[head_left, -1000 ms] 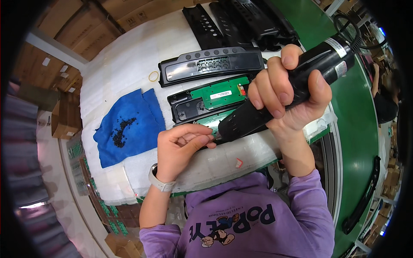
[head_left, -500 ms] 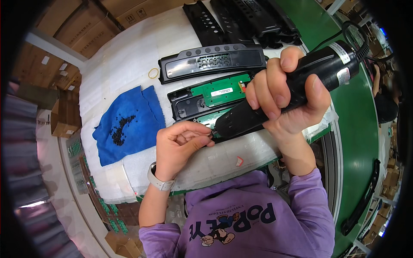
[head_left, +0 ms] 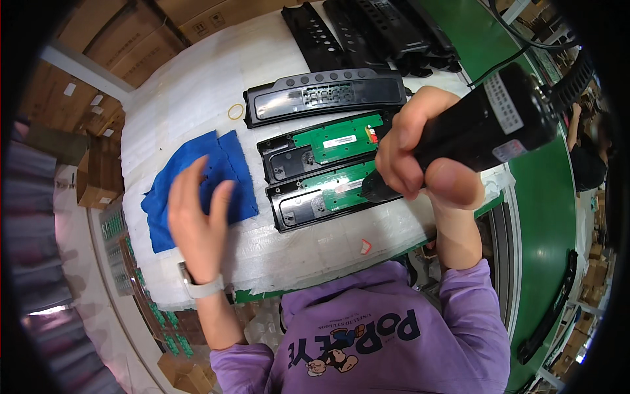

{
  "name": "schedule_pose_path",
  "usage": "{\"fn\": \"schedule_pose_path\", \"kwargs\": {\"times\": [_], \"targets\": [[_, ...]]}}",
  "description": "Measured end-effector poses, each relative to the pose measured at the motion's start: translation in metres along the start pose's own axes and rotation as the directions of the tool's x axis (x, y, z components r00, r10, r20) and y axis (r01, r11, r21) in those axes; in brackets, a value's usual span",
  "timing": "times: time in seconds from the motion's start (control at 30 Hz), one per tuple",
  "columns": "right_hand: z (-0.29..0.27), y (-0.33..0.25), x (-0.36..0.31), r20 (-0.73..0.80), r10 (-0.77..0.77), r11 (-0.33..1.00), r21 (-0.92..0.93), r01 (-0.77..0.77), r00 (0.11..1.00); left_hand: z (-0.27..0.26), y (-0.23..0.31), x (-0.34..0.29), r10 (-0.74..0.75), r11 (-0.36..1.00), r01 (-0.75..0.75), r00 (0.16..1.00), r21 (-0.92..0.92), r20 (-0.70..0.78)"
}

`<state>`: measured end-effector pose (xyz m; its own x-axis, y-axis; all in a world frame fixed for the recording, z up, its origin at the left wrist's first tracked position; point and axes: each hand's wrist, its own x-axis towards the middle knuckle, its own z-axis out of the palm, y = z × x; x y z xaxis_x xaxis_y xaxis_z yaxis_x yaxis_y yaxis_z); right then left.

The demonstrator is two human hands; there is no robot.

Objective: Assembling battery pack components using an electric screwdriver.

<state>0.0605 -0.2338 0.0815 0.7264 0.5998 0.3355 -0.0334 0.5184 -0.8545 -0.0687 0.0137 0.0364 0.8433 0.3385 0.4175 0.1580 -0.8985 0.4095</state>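
Observation:
My right hand (head_left: 426, 154) is wrapped round a black electric screwdriver (head_left: 482, 121), whose narrow end points down at the nearer black panel (head_left: 298, 211). That panel carries a green circuit board (head_left: 341, 197). Just behind it is a second black panel (head_left: 279, 164) with a like board (head_left: 315, 143) and a red-and-yellow connector (head_left: 373, 134). Over the blue cloth (head_left: 164, 207) my left hand (head_left: 197, 226) is open, fingers apart and slightly blurred. It hides most of the small black screws on the cloth.
Behind the panels stands a black housing (head_left: 282, 105) with a row of buttons and a display window. More black housings (head_left: 394, 33) are stacked at the far edge. A yellow ring (head_left: 236, 111) lies on the white-covered table (head_left: 177, 98). The screwdriver's cable (head_left: 538, 43) runs off at upper right.
My left hand has left the screwdriver's end, moved left over the blue cloth and opened. The screwdriver has shifted slightly right, uncovering more of the nearer panel.

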Motion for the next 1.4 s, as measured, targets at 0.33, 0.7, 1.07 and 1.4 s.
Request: {"fn": "schedule_pose_path", "kwargs": {"times": [0.33,0.7,1.07,1.4], "targets": [[0.012,0.013,0.001,0.025,-0.013,0.986,-0.163,0.017,1.000,-0.012,-0.066,-0.021,-0.232,0.841,0.208,0.973,0.499,-0.013],[0.016,0.020,0.002,0.096,-0.016,0.972,-0.232,0.038,0.995,-0.010,-0.059,-0.015,-0.152,0.881,0.207,0.975,0.425,-0.159],[0.003,0.006,0.006,0.202,-0.095,0.983,0.174,0.059,0.975,0.020,-0.004,-0.013,-0.115,0.880,0.177,0.980,-0.442,0.164],[-0.020,0.010,0.010,0.095,-0.312,0.873,0.421,0.245,0.945,0.044,0.054,-0.019,0.161,0.556,0.317,0.866,-0.768,0.474]]}}
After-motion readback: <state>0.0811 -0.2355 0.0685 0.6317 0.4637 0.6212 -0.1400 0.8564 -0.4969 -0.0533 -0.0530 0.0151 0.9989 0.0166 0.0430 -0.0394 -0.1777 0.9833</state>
